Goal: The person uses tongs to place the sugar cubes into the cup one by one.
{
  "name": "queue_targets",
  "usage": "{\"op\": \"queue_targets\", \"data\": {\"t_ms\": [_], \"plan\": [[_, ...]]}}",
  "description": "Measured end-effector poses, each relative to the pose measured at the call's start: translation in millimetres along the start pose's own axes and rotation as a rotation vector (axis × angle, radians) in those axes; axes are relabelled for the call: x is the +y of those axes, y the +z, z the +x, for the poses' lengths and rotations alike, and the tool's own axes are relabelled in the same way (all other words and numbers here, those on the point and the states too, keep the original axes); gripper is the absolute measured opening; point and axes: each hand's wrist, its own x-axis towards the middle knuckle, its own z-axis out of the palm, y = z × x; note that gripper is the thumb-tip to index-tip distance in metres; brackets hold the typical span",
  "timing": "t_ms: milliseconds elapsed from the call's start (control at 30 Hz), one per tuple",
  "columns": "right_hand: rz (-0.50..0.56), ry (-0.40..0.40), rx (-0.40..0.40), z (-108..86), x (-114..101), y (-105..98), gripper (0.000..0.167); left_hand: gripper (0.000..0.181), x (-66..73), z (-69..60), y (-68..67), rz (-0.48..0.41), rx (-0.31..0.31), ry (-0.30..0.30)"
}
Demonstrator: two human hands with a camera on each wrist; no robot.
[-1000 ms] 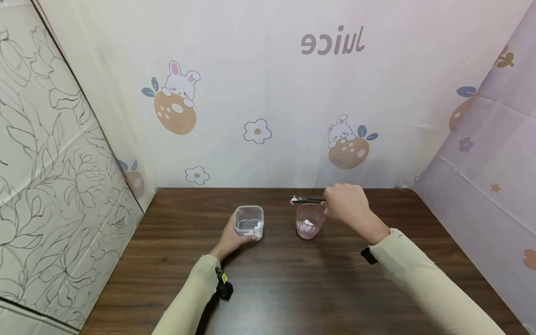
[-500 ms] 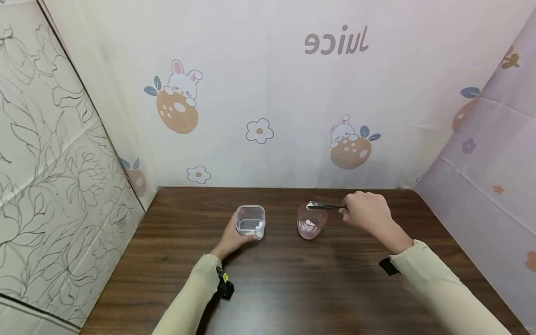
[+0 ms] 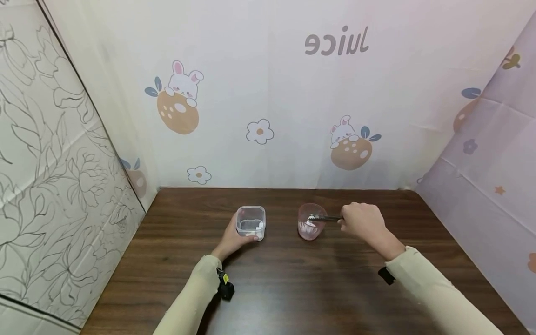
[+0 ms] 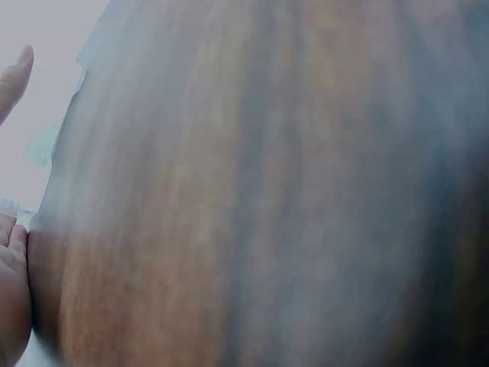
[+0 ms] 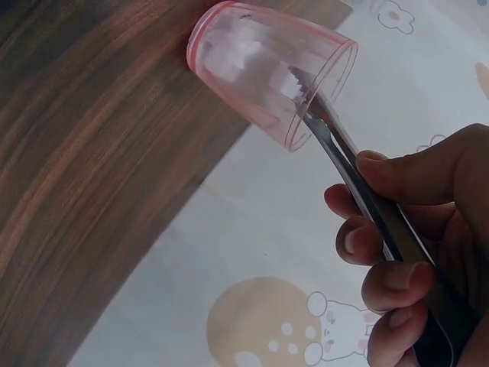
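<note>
My right hand (image 3: 363, 224) grips metal tongs (image 5: 367, 200), thumb on one side and fingers curled round the other. The toothed tips of the tongs reach inside a clear pink cup (image 3: 305, 235); white pieces (image 5: 233, 53) lie in the cup, blurred through its wall. Whether the tips pinch a piece now, I cannot tell. To the left, my left hand (image 3: 231, 239) holds a clear square plastic container (image 3: 251, 212) by its side, thumb across the front. A few small white pieces (image 3: 259, 226) sit inside it. Only fingers (image 4: 11, 84) of that hand show in the left wrist view.
Both vessels stand on a dark wood-grain table (image 3: 276, 288). A patterned curtain (image 3: 289, 153) rises right behind the table's back edge, with more printed sheets at left and right. Black devices (image 3: 226, 286) are strapped to the wrists.
The tongs, with something white at their tips, came over the pink cup from its upper left, moving right, then went down into it. My left hand and the container stayed put.
</note>
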Motion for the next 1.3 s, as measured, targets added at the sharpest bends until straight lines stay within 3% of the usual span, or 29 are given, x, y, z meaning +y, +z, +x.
{"op": "queue_targets", "data": {"t_ms": [200,433,633,933,1133,1300], "plan": [[-0.006,0.000,0.008,1.1,0.3,3.5,0.040,0.097,24.3,-6.8,-2.8,-0.034,-0.017,0.015],[0.001,0.012,-0.008,2.0,1.3,3.9,0.042,0.095,27.5,-7.7,-3.7,-0.016,-0.029,0.003],[0.007,0.029,0.005,5.9,1.6,-3.9,0.040,0.097,22.6,-6.3,-2.7,-0.025,-0.018,0.004],[0.001,0.027,0.014,16.2,-9.7,-18.2,0.032,0.102,-7.4,2.5,1.8,0.025,0.007,-0.031],[0.008,-0.009,0.056,22.3,-24.9,-18.5,0.032,0.103,-12.6,2.9,2.8,0.004,0.011,-0.003],[0.014,-0.034,0.069,29.3,-37.8,-18.3,0.034,0.104,-14.3,3.5,2.4,0.027,0.011,-0.029]]}}
